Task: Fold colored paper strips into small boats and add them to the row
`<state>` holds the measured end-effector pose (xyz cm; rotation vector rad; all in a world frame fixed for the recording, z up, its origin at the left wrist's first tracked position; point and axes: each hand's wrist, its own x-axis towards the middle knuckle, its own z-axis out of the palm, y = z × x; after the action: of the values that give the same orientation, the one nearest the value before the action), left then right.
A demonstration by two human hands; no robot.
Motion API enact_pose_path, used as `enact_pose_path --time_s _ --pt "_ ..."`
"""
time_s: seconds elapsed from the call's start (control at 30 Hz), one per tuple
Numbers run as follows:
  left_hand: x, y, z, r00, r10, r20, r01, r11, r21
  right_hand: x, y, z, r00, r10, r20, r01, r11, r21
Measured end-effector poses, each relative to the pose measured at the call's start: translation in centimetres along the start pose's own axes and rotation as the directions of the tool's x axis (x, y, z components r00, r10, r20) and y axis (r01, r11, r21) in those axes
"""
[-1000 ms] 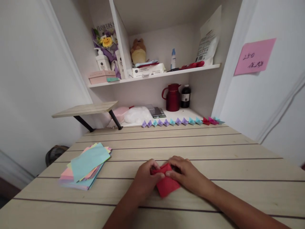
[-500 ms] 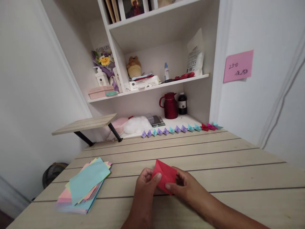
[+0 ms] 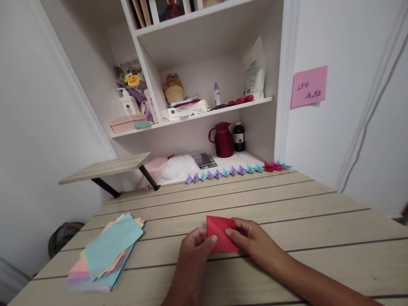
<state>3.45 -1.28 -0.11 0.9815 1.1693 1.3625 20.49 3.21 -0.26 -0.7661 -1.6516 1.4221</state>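
Note:
A folded red paper square (image 3: 221, 233) is held just above the wooden table by both my hands. My left hand (image 3: 198, 245) pinches its left edge, thumb on the front face and fingers behind. On the opposite side my right hand (image 3: 247, 234) grips the paper, its thumb pressed on the upper right part and its other fingers partly hidden behind. A diagonal crease crosses the red paper. To the left lies a loose stack of coloured paper sheets (image 3: 111, 246), a light blue one on top.
A row of small folded paper boats (image 3: 233, 170) in purple, blue, red and pink lines the table's back edge. Behind stand a red jug (image 3: 224, 142) and a dark bottle (image 3: 239, 137). A small raised wooden shelf (image 3: 105, 167) sits at the back left. A pink note (image 3: 309, 86) hangs on the wall.
The red paper has turned in my hands, from tilted like a diamond to nearly square-on. My right thumb has moved up it. The whole view has shifted slightly.

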Motion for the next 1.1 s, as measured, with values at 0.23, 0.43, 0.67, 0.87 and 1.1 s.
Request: enact_pose_path --time_s 0.23,0.43,0.67,0.87,1.1 --pt "0.3 -0.8 0.1 1.000 -0.009 0.010 0.008 0.998 0.056 -0.3 -0.6 0.1 0.995 0.093 -0.024 -0.087 0.976 0.200" --pt "0.4 -1.0 0.1 0.999 0.005 -0.034 -0.003 0.998 0.063 -0.4 -1.1 0.3 0.999 0.005 0.045 -0.014 0.979 0.206" --pt "0.5 -1.2 0.5 0.999 0.034 -0.042 -0.030 0.996 0.084 0.1 -0.5 -0.1 0.999 0.036 0.014 -0.036 0.998 0.046" --pt "0.2 -1.3 0.8 0.987 0.159 -0.034 -0.139 0.935 0.327 -0.1 -0.5 -0.2 0.998 0.061 -0.036 -0.064 0.994 -0.085" --pt "-0.5 0.0 0.8 0.885 0.437 -0.161 -0.283 0.780 0.559 -0.2 -0.9 -2.2 0.843 -0.500 -0.200 0.213 0.651 -0.729"
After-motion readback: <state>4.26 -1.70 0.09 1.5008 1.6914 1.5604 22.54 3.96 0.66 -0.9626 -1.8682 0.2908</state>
